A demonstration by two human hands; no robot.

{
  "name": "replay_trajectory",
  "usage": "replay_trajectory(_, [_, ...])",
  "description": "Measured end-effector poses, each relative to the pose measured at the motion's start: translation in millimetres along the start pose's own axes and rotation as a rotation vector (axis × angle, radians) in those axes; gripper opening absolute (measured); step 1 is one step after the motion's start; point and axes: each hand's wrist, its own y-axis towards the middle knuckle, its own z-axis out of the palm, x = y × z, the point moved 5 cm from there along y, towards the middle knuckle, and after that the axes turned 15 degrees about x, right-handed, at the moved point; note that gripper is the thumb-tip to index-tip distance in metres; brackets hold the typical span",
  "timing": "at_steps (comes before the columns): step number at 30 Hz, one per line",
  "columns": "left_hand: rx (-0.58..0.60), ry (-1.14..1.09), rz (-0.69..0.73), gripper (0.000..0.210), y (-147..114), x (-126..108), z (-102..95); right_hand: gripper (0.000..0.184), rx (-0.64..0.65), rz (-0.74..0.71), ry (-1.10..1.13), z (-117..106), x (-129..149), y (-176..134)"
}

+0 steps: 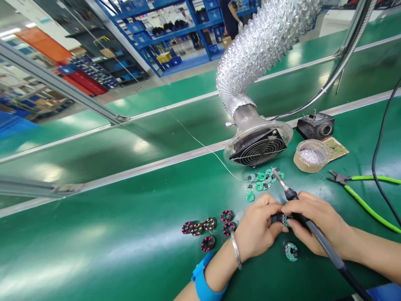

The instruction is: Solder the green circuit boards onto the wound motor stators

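My left hand [258, 228] pinches a small round coil with a green circuit board [284, 219] on its face. A soldering iron [316, 232] lies in my right hand [322, 225], its tip pointing up and away toward the loose boards. Thumb and forefinger of that same hand also touch the coil piece, partly hiding it. Just below my hands sits another coil with a board [291, 251]. Left of my left wrist are several ring-shaped wound coils [208, 243], some red, some copper-coloured. Beyond my hands lies a group of small green circuit boards [260, 186].
A fume extractor fan [258, 150] on a silver duct [250, 54] stands behind the boards. To the right are a tub of metal shavings [310, 156], a black stand [315, 125] and green-handled cutters [360, 196]. A thin wire [203, 144] crosses toward the boards. A person [230, 19] stands far back.
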Motion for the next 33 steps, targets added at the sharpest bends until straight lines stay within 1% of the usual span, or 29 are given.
replay_trajectory(2, [-0.003, 0.005, -0.014, 0.017, -3, 0, -2.6, 0.032, 0.008, 0.01, 0.003, 1, 1, 0])
replay_trajectory(4, [-0.044, 0.013, -0.071, 0.023, -9, 2, -4.1, 0.03, 0.016, 0.019, -0.002, 2, 1, 1])
replay_trajectory(6, [-0.075, 0.0, -0.109, 0.016, -16, 2, -2.8, 0.029, 0.022, 0.018, -0.002, 1, 2, 1])
replay_trajectory(8, [-0.08, -0.041, -0.102, 0.003, -20, 1, 1.0, 0.028, 0.026, 0.015, 0.007, 2, 1, 1])
replay_trajectory(11, [-0.107, -0.126, -0.088, 0.007, -20, 1, 6.3, 0.029, 0.026, 0.017, 0.031, 2, -1, 0])
replay_trajectory(15, [-0.16, -0.245, -0.16, 0.009, -16, 5, 11.2, 0.03, 0.01, -0.025, 0.015, 1, 0, -2])
replay_trajectory(19, [-0.177, -0.322, -0.199, 0.01, -14, 7, 13.5, 0.029, -0.006, -0.113, -0.056, -2, 6, -2])
replay_trajectory(22, [-0.177, -0.353, -0.216, 0.009, -15, 8, 13.3, 0.031, 0.011, -0.142, -0.106, -2, 8, -2])
replay_trajectory(25, [-0.152, -0.361, -0.233, 0.008, -17, 9, 14.2, 0.031, 0.027, -0.149, -0.116, -1, 8, -1])
replay_trajectory(29, [-0.14, -0.361, -0.25, 0.009, -17, 12, 17.1, 0.033, 0.034, -0.149, -0.067, -3, 8, 0])
replay_trajectory(31, [-0.147, -0.361, -0.244, 0.009, -17, 13, 18.0, 0.035, 0.01, -0.139, -0.029, -8, 9, 0])
replay_trajectory(33, [-0.163, -0.359, -0.24, 0.01, -17, 13, 17.9, 0.04, -0.044, -0.118, -0.007, -16, 10, -3])
